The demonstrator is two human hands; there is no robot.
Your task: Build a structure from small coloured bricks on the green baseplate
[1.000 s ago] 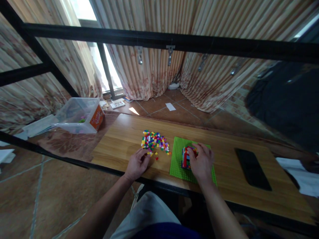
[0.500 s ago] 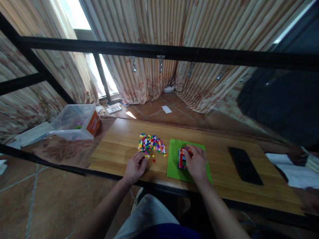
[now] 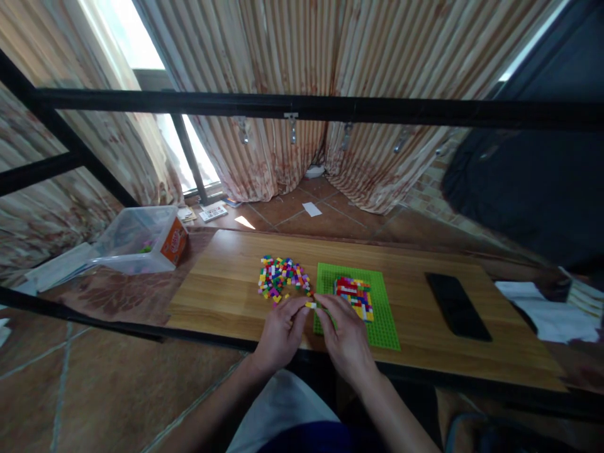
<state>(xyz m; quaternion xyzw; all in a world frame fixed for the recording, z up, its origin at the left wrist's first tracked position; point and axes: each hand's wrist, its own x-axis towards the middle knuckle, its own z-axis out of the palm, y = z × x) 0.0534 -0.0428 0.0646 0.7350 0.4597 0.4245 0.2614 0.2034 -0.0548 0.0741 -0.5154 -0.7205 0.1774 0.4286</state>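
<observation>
A pile of small coloured bricks (image 3: 279, 278) lies on the wooden table (image 3: 226, 283). Right of it is a green baseplate (image 3: 382, 318) with a multicoloured block build (image 3: 353, 294) standing on it. My left hand (image 3: 282, 335) and my right hand (image 3: 345, 336) meet in front of the plate's near left corner. Their fingertips pinch a small yellow brick (image 3: 310, 305) between them, just above the table.
A black phone (image 3: 453, 305) lies on the table to the right. A clear plastic box (image 3: 141, 238) with an orange label stands off the table's left end. A black metal bar crosses above. White papers lie at the far right.
My right hand has left the block build and come down and left. My left hand has moved right from the pile, and both now pinch a yellow brick together.
</observation>
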